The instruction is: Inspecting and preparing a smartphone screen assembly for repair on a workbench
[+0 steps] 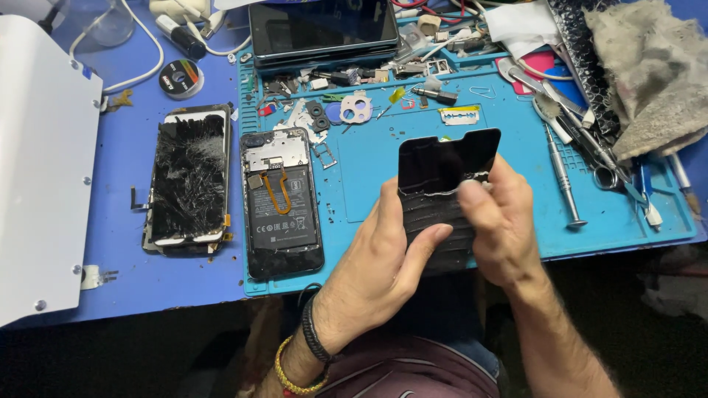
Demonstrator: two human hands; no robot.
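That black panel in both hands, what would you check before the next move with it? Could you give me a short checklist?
1. Both hands on the black panel: ok; left hand grips its lower edge, right hand pinches its right side.
2. Panel whole: cannot tell; a pale line crosses its middle.
3. Opened phone within reach on the blue mat: ok.
4. Cracked screen out of the way: ok, it lies left of the opened phone.
5. Screwdriver at hand: ok, right of the hands.

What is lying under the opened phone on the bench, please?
The opened phone lies on a blue work mat, beside a shattered screen. The mat directly beneath it is covered.
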